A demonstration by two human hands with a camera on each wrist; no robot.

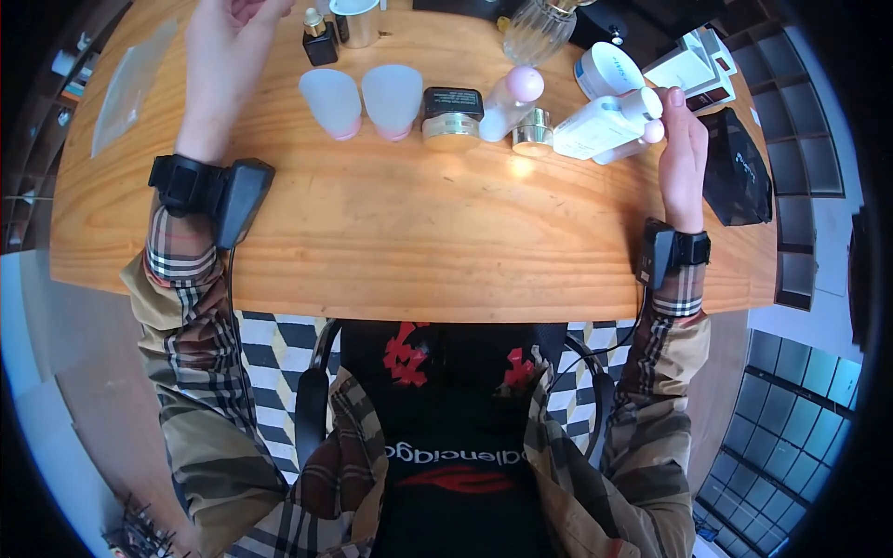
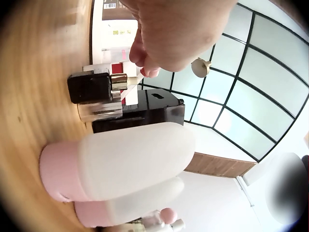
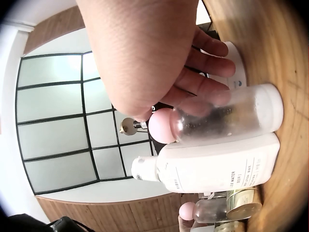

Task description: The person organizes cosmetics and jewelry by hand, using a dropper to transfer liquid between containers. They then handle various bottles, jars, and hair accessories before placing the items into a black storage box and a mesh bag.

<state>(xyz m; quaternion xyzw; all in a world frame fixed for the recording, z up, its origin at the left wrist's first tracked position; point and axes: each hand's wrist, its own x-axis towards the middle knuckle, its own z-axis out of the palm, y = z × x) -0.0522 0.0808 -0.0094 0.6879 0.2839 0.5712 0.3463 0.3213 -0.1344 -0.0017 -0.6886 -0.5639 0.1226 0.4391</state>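
Observation:
My left hand (image 1: 228, 74) is at the top left, left of a dark dropper bottle (image 1: 319, 39); its fingers are bent and partly cut off by the edge. In the left wrist view, the left hand (image 2: 178, 36) is near the dropper bottle (image 2: 90, 87); whether it holds anything is unclear. My right hand (image 1: 684, 153) is beside a clear bottle with a pink ball cap (image 1: 654, 131). The right wrist view has the right hand (image 3: 149, 53) with fingers extended behind that clear bottle (image 3: 231, 113), a white bottle (image 3: 217, 164) next to it.
Two frosted bottles (image 1: 332, 102), a dark-lidded jar (image 1: 453, 116), a gold-rimmed jar (image 1: 532, 135) and another pink-capped bottle (image 1: 507, 102) form a row. Behind are a white tub (image 1: 607, 71) and a glass vase (image 1: 539, 35). A black pouch (image 1: 738, 172) lies right; a plastic bag (image 1: 135, 88) lies left.

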